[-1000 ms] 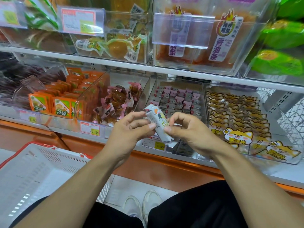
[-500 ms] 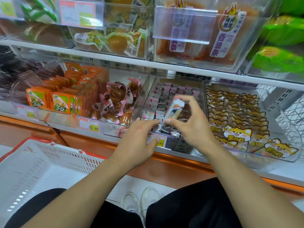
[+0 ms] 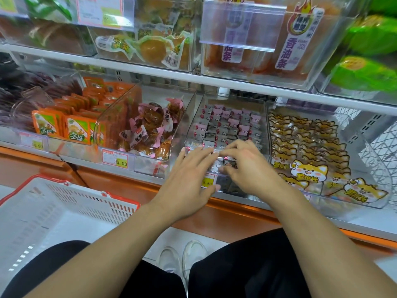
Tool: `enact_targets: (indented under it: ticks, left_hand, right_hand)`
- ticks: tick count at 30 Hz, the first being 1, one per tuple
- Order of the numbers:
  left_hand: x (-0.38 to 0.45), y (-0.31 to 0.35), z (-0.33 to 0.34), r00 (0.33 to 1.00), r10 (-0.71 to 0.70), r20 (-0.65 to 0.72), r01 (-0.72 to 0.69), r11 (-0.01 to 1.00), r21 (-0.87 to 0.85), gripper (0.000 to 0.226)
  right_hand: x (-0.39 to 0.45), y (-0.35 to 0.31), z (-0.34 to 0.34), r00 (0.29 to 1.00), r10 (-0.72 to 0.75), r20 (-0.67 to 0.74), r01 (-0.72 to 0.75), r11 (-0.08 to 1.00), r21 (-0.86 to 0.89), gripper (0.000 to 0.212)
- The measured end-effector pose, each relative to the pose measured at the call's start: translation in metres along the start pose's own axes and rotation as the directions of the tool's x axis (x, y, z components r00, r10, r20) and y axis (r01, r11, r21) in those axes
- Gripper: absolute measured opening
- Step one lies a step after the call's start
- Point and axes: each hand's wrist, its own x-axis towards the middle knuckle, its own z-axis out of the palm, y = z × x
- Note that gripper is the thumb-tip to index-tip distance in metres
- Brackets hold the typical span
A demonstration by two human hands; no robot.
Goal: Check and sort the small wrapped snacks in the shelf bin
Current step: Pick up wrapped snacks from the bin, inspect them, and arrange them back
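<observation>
1. At the front of the clear shelf bin, both hands reach in over its near rim. This bin, on the lower shelf, serves as the landmark below.
2. Small wrapped snacks fill the bin in rows; wrappers are pink and grey-white, print too small to read.
3. Left hand: fingers straight and spread, tips lying on the front row of snacks, thumb low against the bin's front wall beside a yellow price tag. No grasp is visible.
4. Right hand: fingers bent over the front row, fingertips meeting those of the left hand. Motion blur here; cannot tell whether it pinches a snack.
5. Just left of the bin: a clear bin of brown sweets in pink twist wrappers, with a tag reading 29.90 on its front.
6. Further left of the bin: orange-and-green sachets standing in rows.
7. Just right of the bin: yellow packs printed with cartoon cats.
8. Above the bin, on the upper shelf: clear bins with orange-brown packaged goods.
9. Below and left of the bin: a white basket with a red rim.
10. Below the bin, nearest the camera: black trousers and white shoes.
</observation>
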Motion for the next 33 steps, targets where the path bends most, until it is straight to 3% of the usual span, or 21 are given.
enact_targets:
  ticks: [4, 7, 10, 12, 14, 16, 18, 19, 21, 23, 26, 33]
  left_hand:
    - [-0.001, 0.003, 0.015, 0.978, -0.029, 0.206, -0.016, 0.977, 0.213, 0.089]
    - [0.001, 0.003, 0.014, 0.983, -0.048, 0.176, 0.015, 0.983, 0.181, 0.087]
    - [0.005, 0.005, 0.01, 0.99, -0.057, 0.128, 0.039, 0.99, 0.136, 0.08]
    - [0.005, 0.007, 0.009, 0.99, -0.068, 0.12, 0.055, 0.993, 0.106, 0.074]
    - [0.005, 0.008, 0.009, 0.994, -0.071, 0.085, 0.07, 0.997, 0.007, 0.063]
    - [0.005, 0.01, 0.007, 0.991, -0.137, -0.003, 0.133, 0.965, -0.224, 0.051]
    - [0.007, 0.008, 0.002, 0.959, -0.253, -0.127, 0.168, 0.869, -0.465, 0.045]
    - [0.008, 0.007, -0.001, 0.937, -0.3, -0.181, 0.164, 0.832, -0.53, 0.043]
    - [0.011, 0.004, -0.008, 0.905, -0.376, -0.199, 0.156, 0.729, -0.667, 0.033]
    - [0.013, 0.002, -0.015, 0.881, -0.456, -0.126, 0.16, 0.538, -0.828, 0.014]
    - [0.01, 0.001, -0.02, 0.869, -0.49, -0.067, 0.143, 0.378, -0.915, 0.009]
    - [0.008, -0.007, -0.021, 0.806, -0.588, -0.063, 0.188, 0.357, -0.915, 0.017]
  right_hand:
    - [-0.003, 0.002, -0.008, 0.991, 0.132, 0.007, -0.131, 0.988, -0.083, 0.012]
    - [-0.004, -0.003, -0.008, 0.988, 0.155, 0.01, -0.154, 0.986, -0.06, 0.012]
    - [-0.004, -0.003, -0.007, 0.981, 0.153, -0.12, -0.156, 0.988, -0.011, 0.014]
    - [-0.004, -0.001, -0.008, 0.959, 0.154, -0.24, -0.124, 0.983, 0.133, 0.014]
    - [-0.007, 0.001, -0.014, 0.917, 0.191, -0.349, -0.04, 0.918, 0.395, 0.014]
    - [-0.009, 0.001, -0.021, 0.842, 0.294, -0.452, 0.056, 0.786, 0.615, 0.014]
    - [-0.01, 0.001, -0.026, 0.757, 0.428, -0.494, 0.129, 0.643, 0.755, 0.015]
    - [-0.01, 0.0, -0.027, 0.74, 0.495, -0.455, 0.155, 0.533, 0.832, 0.015]
    - [-0.007, -0.006, -0.028, 0.774, 0.58, -0.254, 0.151, 0.22, 0.964, 0.015]
    - [-0.005, -0.011, -0.028, 0.816, 0.575, -0.061, 0.077, -0.004, 0.997, 0.013]
    - [-0.006, -0.014, -0.025, 0.856, 0.513, 0.064, -0.009, -0.109, 0.994, 0.012]
    - [-0.005, -0.008, -0.027, 0.87, 0.453, 0.193, -0.096, -0.229, 0.969, 0.007]
